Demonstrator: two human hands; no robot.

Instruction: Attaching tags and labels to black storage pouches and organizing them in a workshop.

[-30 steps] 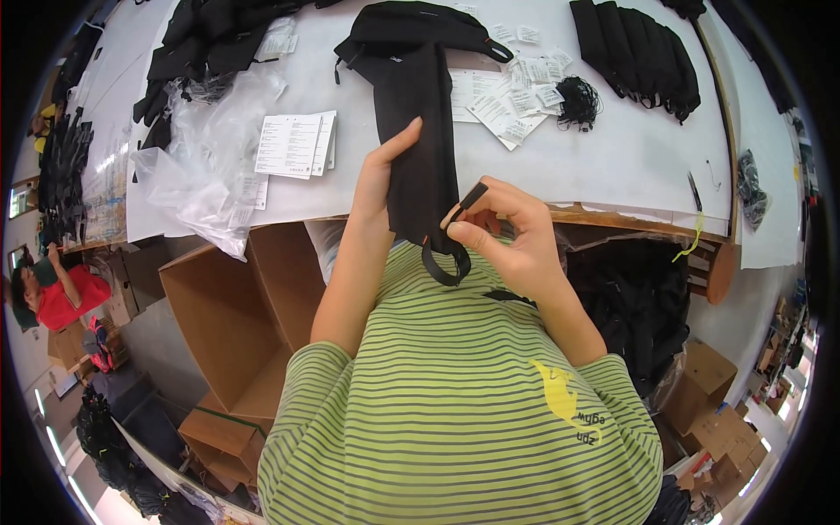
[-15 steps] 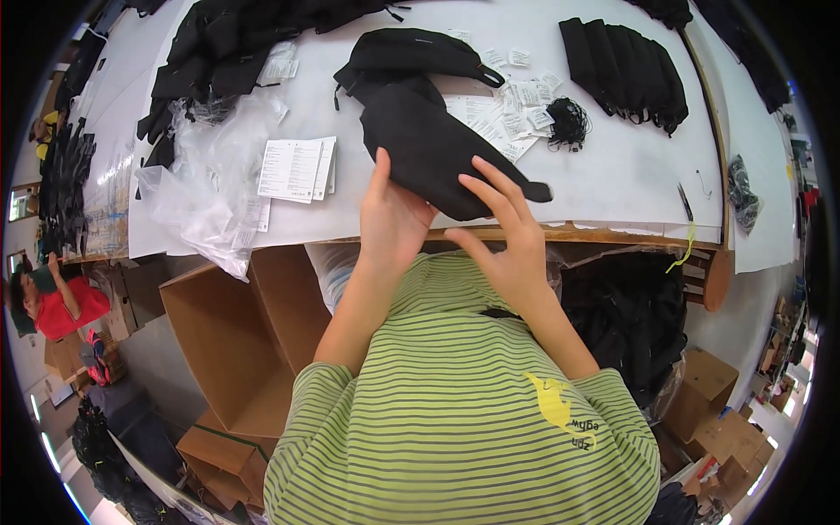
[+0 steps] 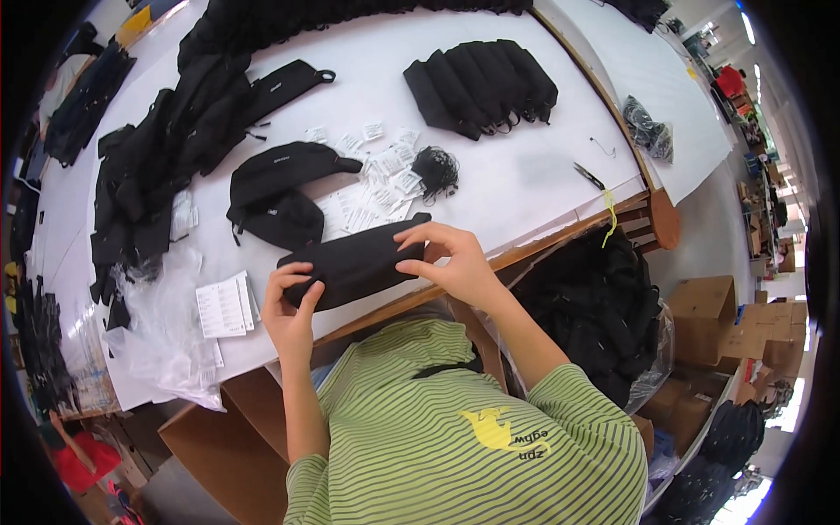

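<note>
At the near edge of the table [image 3: 534, 184], a folded black fabric bag [image 3: 354, 265] is held between my hands. My left hand [image 3: 293, 302] pinches its left end, thumb on the near side and fingers over the top. My right hand [image 3: 446, 258] grips the other end, with thumb and fingers curled around it. Just beyond lie more black bags [image 3: 280, 171], one overlapping another. White paper tags [image 3: 385, 175] are scattered beside them, next to a tangle of black cords [image 3: 435, 172].
Folded black bags [image 3: 481, 83] form a row farther back. A heap of black bags [image 3: 157, 157], clear plastic bags [image 3: 162, 324] and printed cards [image 3: 226, 304] lie on the left. Small snips [image 3: 589, 176] with yellow string lie right. Below the table are cardboard boxes [image 3: 219, 437] and a bagged black pile [image 3: 595, 324].
My view has swung to the right. The held bag has become a compact roll-like shape, lying crosswise. My right hand, apart from it before, now grips its right end.
</note>
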